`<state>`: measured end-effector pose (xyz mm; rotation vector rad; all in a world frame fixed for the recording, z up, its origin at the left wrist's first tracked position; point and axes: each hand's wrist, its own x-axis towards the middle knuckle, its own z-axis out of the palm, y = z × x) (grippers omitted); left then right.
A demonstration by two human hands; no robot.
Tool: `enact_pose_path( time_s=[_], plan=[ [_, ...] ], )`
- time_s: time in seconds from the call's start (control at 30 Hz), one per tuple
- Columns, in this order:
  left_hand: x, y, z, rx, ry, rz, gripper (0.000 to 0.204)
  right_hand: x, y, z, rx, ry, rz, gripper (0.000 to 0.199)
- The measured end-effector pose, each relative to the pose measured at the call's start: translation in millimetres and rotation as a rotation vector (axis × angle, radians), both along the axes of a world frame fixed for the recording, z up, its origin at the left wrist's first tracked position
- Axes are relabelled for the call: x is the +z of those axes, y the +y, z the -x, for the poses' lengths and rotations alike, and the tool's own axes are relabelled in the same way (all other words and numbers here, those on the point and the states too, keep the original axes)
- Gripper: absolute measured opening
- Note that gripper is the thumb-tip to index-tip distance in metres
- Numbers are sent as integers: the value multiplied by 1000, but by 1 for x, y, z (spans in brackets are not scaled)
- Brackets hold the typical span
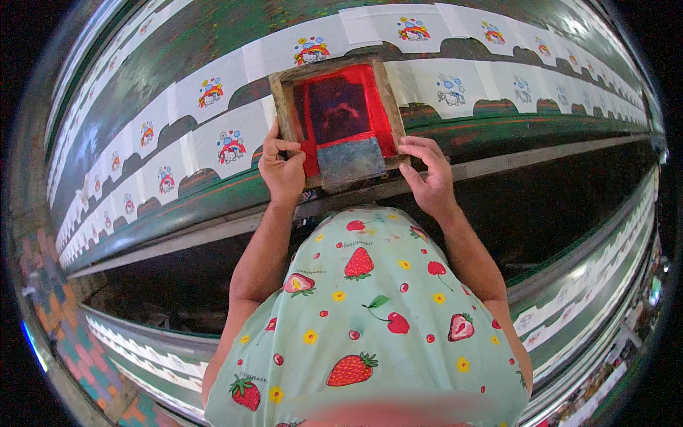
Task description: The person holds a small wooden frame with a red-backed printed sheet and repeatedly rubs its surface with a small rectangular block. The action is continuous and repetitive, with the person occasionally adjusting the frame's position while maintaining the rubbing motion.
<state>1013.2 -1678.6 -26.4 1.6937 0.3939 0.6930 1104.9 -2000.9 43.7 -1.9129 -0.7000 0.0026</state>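
Hands and screen at the near edge of a long green table [462,131]. The framed screen [340,107], red around a dark central window, lies over the nearer row of printed white pieces [455,85], its lower side close to the pale rail [491,165] along the table's edge. The left hand [282,171] grasps the frame's left side with curled fingers; the right hand [431,178] grips the lower right corner between fingers and thumb. A grey blade [351,161] rests inside the lower side. White pieces flank the frame; toward the body, the fruit-patterned garment [398,285] limits room, with dark gaps [569,203] either side.
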Motion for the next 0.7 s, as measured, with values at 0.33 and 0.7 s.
enact_pose_path(
  time_s=[0.33, 0.7],
  plan=[
    [-9, 3, -1, 8, -7, 122, 24, 16, -2, -3, 122, -197, 39, 34],
    [-4, 0, -3, 23, 99, 6, 17, 23, 59, 3, 412, -507, 456, 41]
  ],
)
